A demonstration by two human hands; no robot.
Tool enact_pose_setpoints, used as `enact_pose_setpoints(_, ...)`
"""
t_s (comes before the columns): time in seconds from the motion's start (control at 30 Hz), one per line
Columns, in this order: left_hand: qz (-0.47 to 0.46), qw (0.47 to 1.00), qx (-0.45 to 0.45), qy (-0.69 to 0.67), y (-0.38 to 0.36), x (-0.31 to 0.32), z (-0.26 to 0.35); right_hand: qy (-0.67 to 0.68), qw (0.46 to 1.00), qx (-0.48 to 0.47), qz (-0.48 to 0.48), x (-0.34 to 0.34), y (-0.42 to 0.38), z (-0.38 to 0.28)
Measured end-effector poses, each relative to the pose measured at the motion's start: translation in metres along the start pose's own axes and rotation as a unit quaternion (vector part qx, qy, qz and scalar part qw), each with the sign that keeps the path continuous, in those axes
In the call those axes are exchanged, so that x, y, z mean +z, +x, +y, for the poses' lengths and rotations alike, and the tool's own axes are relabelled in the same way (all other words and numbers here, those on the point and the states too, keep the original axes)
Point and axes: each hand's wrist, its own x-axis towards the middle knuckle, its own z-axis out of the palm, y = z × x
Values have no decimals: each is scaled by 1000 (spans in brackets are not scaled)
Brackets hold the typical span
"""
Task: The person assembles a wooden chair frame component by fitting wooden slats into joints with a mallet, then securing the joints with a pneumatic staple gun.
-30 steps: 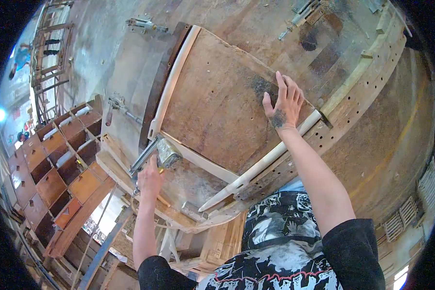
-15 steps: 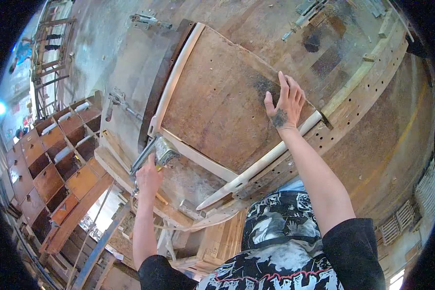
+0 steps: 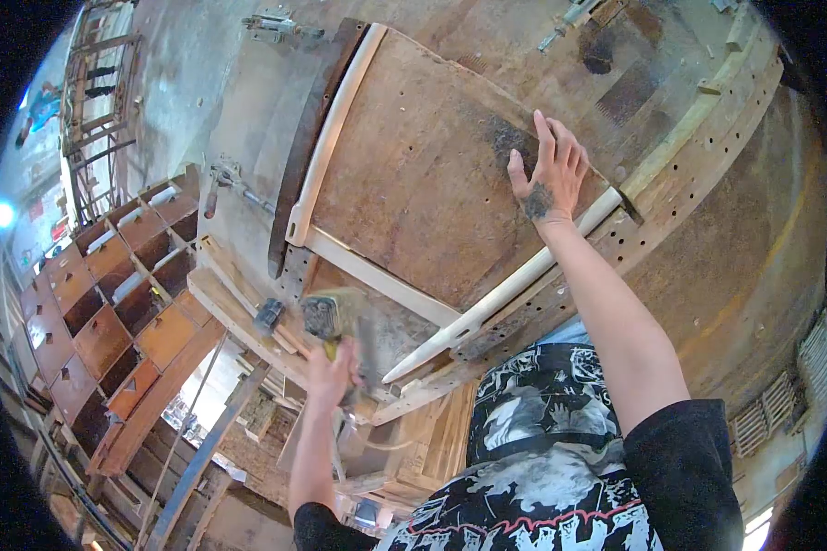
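Observation:
My left hand (image 3: 333, 372) is wrapped round the handle of a nail gun (image 3: 329, 317), which is smeared by motion and hangs over the near left edge of the worktable. My right hand (image 3: 551, 179), fingers spread, rests on the far right side of the wooden frame. This frame has a pale curved rail (image 3: 338, 138) on the left, a crossbar (image 3: 377, 278) between the sides, and a long pale leg (image 3: 496, 317) on the right with a tapered near end. My right wrist hides part of that leg.
A dark curved strip (image 3: 294, 184) lies along the left rail. Metal toggle clamps (image 3: 239, 186) are fixed to the worktable. A curved block with holes (image 3: 698, 151) borders the right side. Small black block (image 3: 268, 314) sits at the left edge. Beyond stands a rack of wooden compartments (image 3: 101, 340).
My left hand has drawn the nail gun away from the left joint, toward me and rightward, turning it. My right hand stays on the frame. The view has shifted slightly.

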Motion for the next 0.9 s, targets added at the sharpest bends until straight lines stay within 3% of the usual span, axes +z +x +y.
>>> enact_pose_setpoints(0.03, -50, 990, -71, -108, -8, 9, -2, 3, 1000, 0, 0, 0, 0, 0)
enact_pose_setpoints(0.13, -147, 969, -103, -169, -18, 37, -13, 8, 1000, -3, 3, 2, 1, 2)
enact_pose_setpoints(0.23, -192, 953, -154, -175, -21, 58, -20, 8, 1000, -3, 4, 2, 0, -1)
enact_pose_setpoints(0.33, -223, 949, -149, -166, -16, 71, -28, 8, 1000, -1, 0, 1, -1, -1)
enact_pose_setpoints(0.9, -243, 961, -109, -80, -2, 72, -16, 4, 1000, -10, 21, 5, -3, 0)
